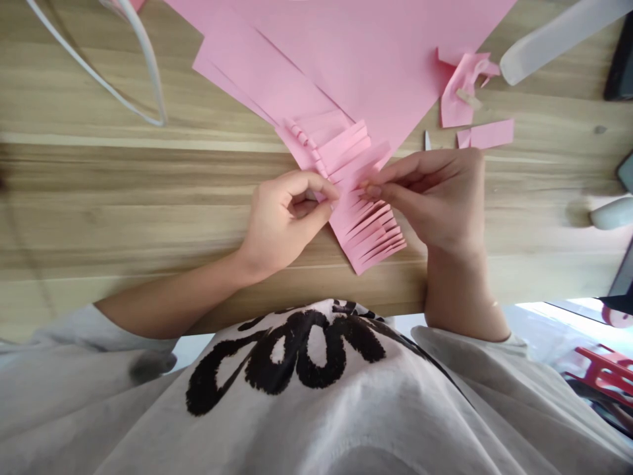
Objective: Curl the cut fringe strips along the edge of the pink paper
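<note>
A strip of pink paper with one edge cut into a fringe lies slantwise on the wooden table, close to its front edge. Some fringe tabs at its upper part are curled into small rolls; the lower tabs stay flat and slightly spread. My left hand pinches at the strip's left side, thumb and forefinger together near the base of the cuts. My right hand has thumb and fingertips closed on a fringe tab at the right. The fingers partly hide the strip's middle.
Large pink paper sheets spread behind the strip. Crumpled pink scraps and a small pink piece lie right of them, near a translucent white object. A white cable loops at the upper left.
</note>
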A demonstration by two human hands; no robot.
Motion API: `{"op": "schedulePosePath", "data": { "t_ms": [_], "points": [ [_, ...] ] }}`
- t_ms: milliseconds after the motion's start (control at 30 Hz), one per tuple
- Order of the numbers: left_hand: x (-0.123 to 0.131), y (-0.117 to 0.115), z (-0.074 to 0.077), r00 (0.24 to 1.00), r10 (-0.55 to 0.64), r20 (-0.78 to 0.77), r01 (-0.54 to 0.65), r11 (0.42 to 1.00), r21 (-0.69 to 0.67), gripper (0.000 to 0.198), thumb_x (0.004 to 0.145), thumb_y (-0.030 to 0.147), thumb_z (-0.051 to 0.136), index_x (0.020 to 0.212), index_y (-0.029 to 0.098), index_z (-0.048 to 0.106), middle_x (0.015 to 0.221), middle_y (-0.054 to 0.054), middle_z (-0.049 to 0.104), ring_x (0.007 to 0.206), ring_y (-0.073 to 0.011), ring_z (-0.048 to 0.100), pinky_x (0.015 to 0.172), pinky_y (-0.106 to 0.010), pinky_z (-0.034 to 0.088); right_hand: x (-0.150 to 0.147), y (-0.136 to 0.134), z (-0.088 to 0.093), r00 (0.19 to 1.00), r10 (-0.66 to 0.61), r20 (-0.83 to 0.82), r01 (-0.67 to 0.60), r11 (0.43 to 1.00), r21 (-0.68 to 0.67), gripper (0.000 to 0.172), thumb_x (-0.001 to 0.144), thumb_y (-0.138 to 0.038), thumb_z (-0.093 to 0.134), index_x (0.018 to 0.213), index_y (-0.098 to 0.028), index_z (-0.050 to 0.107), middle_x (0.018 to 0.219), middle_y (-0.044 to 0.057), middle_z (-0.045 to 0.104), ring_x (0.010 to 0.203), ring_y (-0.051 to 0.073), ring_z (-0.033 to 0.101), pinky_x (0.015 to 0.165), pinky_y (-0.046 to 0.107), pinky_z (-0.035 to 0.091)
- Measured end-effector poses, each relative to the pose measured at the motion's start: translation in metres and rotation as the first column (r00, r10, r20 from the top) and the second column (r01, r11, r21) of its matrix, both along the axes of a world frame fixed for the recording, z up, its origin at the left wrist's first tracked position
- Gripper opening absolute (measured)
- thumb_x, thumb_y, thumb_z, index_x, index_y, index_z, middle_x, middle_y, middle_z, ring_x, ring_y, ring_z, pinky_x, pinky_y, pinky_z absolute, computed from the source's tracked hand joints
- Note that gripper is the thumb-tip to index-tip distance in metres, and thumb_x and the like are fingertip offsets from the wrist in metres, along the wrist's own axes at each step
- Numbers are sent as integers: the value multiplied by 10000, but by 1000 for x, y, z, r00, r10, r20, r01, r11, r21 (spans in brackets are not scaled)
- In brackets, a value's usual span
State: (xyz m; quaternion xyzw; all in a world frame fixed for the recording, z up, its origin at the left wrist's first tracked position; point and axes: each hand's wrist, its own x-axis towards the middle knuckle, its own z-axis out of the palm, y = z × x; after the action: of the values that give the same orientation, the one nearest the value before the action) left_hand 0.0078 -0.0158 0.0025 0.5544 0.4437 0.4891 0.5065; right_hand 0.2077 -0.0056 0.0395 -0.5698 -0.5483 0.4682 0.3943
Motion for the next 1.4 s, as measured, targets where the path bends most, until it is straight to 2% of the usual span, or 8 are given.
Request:
{"op": "schedulePosePath", "data": {
  "t_ms": [200, 367, 567, 667, 800, 1100, 1300, 1400],
  "points": [
    [0, 0, 0, 1000, -17, 9, 16, 1000, 22, 122, 760, 51, 761, 809, 162, 765, 768, 15, 755, 679, -85, 684, 598, -163, 543, -3, 1, 3, 1000, 0, -2, 1, 1000, 10, 277, 654, 0, 860, 720, -263, 802, 750, 8, 800, 724, 219, 755, 690, 382, 653],
    [-2, 1, -2, 999, -37, 1, 37, 998, 47, 120, 777, 55, 756, 818, 168, 754, 761, 1, 746, 650, -85, 667, 562, -181, 515, -1, 1, 0, 1000, 27, -15, -27, 1000, -11, 183, 708, -95, 867, 782, -252, 811, 789, 13, 804, 726, 194, 744, 687, 355, 647],
    [-1, 0, -4, 1000, -13, 23, 13, 1000, 5, 131, 750, 62, 754, 813, 177, 764, 749, 6, 737, 640, -74, 639, 549, -176, 479, 6, 2, 0, 983, 140, -117, -145, 988, -41, 189, 718, -107, 864, 798, -273, 822, 798, -6, 798, 728, 154, 722, 647, 290, 626],
    [-1, 0, -2, 1000, -12, 4, 12, 1000, -6, 117, 759, 70, 751, 815, 172, 760, 756, 13, 736, 632, -72, 638, 551, -173, 485, 8, 3, 2, 967, 190, -169, -206, 975, -80, 162, 791, -131, 815, 883, -263, 834, 815, -3, 804, 710, 133, 732, 670, 270, 638],
    [0, 0, 1, 1000, -6, -15, 7, 1000, 11, 111, 769, 67, 742, 813, 168, 754, 767, 15, 746, 641, -73, 651, 548, -167, 493, 7, 4, 4, 954, 221, -201, -247, 962, -115, 170, 800, -115, 796, 920, -230, 833, 848, 10, 816, 743, 140, 754, 703, 272, 659],
    [1, 0, -1, 999, -5, 37, 5, 1000, 15, 147, 744, 42, 753, 801, 177, 767, 754, 7, 753, 652, -62, 675, 579, -135, 521, 0, 1, 2, 994, 52, -93, -63, 990, -128, 158, 729, -122, 854, 818, -249, 823, 782, 0, 812, 717, 198, 776, 749, 382, 712],
    [1, -1, 0, 1000, -4, 28, 4, 1000, -6, 145, 741, 43, 760, 798, 175, 765, 757, 9, 748, 673, -74, 678, 594, -148, 526, -2, -1, 4, 998, 15, -60, -20, 996, -86, 179, 685, -98, 873, 747, -251, 803, 730, 1, 797, 686, 202, 758, 677, 372, 692],
    [0, -1, 1, 1000, -9, 26, 10, 1000, -19, 140, 742, 40, 760, 800, 168, 766, 754, 8, 744, 678, -69, 675, 603, -139, 525, -2, -1, 3, 997, 40, -69, -44, 997, -64, 195, 699, -67, 848, 724, -254, 797, 734, 11, 794, 688, 193, 754, 668, 349, 674]
  ]
}}
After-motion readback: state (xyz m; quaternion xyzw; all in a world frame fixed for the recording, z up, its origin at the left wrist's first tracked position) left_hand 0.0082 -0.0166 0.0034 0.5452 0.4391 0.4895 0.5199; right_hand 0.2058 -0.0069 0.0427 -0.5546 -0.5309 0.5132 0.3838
